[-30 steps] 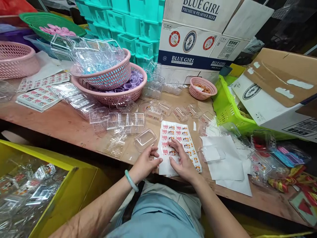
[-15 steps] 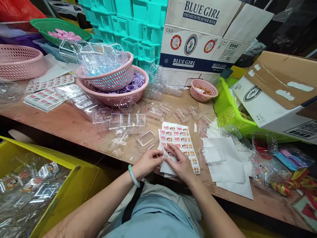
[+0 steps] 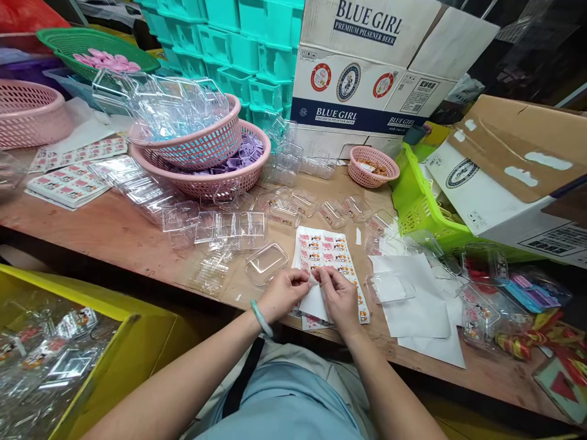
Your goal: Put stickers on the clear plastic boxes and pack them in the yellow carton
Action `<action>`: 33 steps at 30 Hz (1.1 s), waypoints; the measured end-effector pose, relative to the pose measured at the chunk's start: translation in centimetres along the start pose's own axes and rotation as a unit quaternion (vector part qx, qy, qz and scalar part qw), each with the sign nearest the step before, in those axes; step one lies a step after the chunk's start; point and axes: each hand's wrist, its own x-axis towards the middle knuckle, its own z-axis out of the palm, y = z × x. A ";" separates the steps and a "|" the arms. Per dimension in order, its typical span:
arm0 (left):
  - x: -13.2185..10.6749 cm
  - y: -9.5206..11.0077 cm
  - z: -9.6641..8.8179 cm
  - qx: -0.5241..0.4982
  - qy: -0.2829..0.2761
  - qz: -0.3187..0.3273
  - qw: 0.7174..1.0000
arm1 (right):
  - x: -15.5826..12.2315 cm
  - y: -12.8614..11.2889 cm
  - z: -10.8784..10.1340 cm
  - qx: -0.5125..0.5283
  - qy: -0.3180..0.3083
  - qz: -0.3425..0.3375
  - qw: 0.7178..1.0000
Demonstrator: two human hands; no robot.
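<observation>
A white sticker sheet [image 3: 338, 256] with rows of cartoon cats and pink lettering lies at the table's front edge. Its near left part is bent up and shows a plain white back. My left hand [image 3: 287, 294], with a green bangle at the wrist, is closed in a pinch at this bent part. Close beside it, my right hand [image 3: 339, 299] pinches the same sheet with thumb and fingers. Whether a single sticker has come loose between the fingertips is too small to tell. A clear plastic box lid [image 3: 266, 264] lies just left of the sheet.
Several clear boxes [image 3: 232, 229] lie behind my left hand. Pink baskets [image 3: 202, 180] stand behind them. White backing papers [image 3: 415, 305] lie to the right, near a lime-green basket [image 3: 428, 211]. A yellow bin [image 3: 151, 348] of packed clear boxes is at lower left.
Both hands have drawn the sheet's near left part upward into a bend, with its white back now showing. My right fingers have gone from spread to pinched. The view has shifted slightly.
</observation>
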 end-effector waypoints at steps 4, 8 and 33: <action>-0.1 -0.1 0.2 -0.039 0.002 -0.032 0.999 | 0.5 0.1 -0.4 0.042 -0.073 0.003 0.996; -0.1 0.0 -0.2 -0.003 -0.006 -0.006 1.000 | 0.6 0.6 -0.8 -0.002 -0.129 -0.044 0.991; -2.7 3.9 0.6 -0.228 0.015 0.034 0.973 | 0.5 -3.9 -1.1 -0.178 0.009 -0.331 0.927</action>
